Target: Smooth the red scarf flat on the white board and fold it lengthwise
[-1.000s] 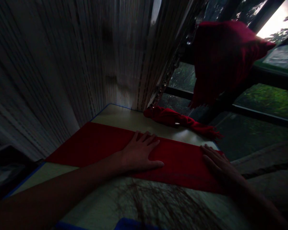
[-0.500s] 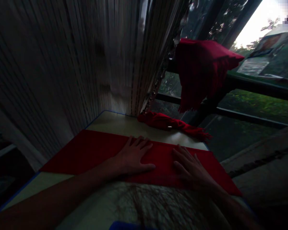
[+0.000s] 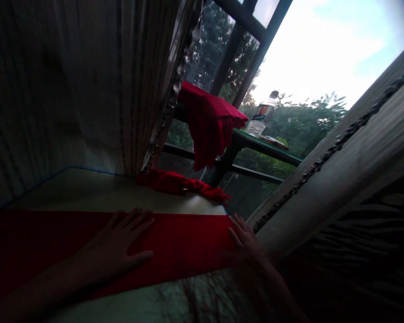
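A red cloth (image 3: 185,242) lies flat across the pale table (image 3: 97,190), a long smooth strip. My left hand (image 3: 121,242) rests on it with the fingers spread and nothing in its grasp. At the cloth's right end is my right hand (image 3: 245,237), fingers stretched out and somewhat blurred. Whether its palm presses on the cloth I cannot tell. Beyond the strip, a bunched red scarf (image 3: 182,184) with a fringed end lies along the table's far edge.
Another red fringed scarf (image 3: 210,121) hangs over the window rail. On the sill stand a plastic bottle (image 3: 261,119) and a flat item (image 3: 272,142). Curtains (image 3: 87,89) close off the left side; a pale curtain with dark trim (image 3: 309,179) borders the right.
The view has turned to the right, bringing the bottle fully into sight. My right hand has moved outward to the cloth's right end, farther from my left hand, which stays flat on the cloth.
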`<state>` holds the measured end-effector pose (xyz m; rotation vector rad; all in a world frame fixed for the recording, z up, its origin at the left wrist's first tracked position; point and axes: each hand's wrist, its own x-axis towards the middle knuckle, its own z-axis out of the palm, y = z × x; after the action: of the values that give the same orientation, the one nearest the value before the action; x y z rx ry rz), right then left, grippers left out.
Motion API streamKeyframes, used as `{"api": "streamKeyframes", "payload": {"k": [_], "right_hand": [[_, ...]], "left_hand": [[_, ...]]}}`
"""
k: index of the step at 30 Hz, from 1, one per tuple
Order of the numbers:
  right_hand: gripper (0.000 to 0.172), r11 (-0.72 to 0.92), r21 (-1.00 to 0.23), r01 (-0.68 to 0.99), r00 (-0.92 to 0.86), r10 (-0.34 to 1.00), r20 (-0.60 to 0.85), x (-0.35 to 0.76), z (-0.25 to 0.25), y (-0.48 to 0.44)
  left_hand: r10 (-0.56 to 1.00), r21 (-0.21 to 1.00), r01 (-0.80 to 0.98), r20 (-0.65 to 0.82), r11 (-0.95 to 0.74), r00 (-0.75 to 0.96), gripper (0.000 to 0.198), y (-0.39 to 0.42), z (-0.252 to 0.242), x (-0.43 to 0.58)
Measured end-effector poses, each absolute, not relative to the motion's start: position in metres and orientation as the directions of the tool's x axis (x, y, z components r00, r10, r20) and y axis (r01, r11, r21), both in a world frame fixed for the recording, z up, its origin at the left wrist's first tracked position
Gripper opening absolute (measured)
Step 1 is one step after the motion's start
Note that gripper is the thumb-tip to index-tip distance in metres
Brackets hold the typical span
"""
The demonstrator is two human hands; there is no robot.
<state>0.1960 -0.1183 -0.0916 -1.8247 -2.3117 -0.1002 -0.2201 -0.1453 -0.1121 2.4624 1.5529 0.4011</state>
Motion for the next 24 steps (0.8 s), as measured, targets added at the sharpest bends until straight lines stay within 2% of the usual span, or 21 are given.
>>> {"api": "streamKeyframes", "payload": {"k": [4,6,8,14,19,24], "right_hand": [[0.062,0.434,-0.157,0.887,-0.420,0.900,0.115,0.096,-0.093,-0.116],[0.069,0.549,-0.305,0.778,-0.561,0.826,0.056,0.056,-0.096,-0.108],[0.071,0.556,-0.355,0.751,-0.580,0.813,0.049,0.040,-0.098,-0.098],[0.068,0.371,-0.326,0.869,-0.375,0.925,0.053,0.113,-0.111,-0.080],[0.065,0.137,-0.300,0.944,-0.130,0.991,0.045,0.183,-0.129,-0.083],[0.063,0.143,-0.298,0.944,-0.142,0.990,0.026,0.205,-0.132,-0.091]], "left_hand": [[0.914,0.290,0.867,0.145,-0.406,0.380,0.082,-0.147,-0.109,-0.220],[0.917,0.271,0.877,0.167,-0.397,0.363,0.078,-0.148,-0.108,-0.220],[0.921,0.247,0.890,0.169,-0.384,0.351,0.076,-0.148,-0.108,-0.220],[0.909,0.218,0.886,0.188,-0.409,0.373,0.068,-0.142,-0.125,-0.230],[0.912,0.205,0.891,0.160,-0.405,0.378,0.080,-0.133,-0.140,-0.237],[0.906,0.215,0.880,0.110,-0.424,0.409,0.079,-0.140,-0.132,-0.230]]}}
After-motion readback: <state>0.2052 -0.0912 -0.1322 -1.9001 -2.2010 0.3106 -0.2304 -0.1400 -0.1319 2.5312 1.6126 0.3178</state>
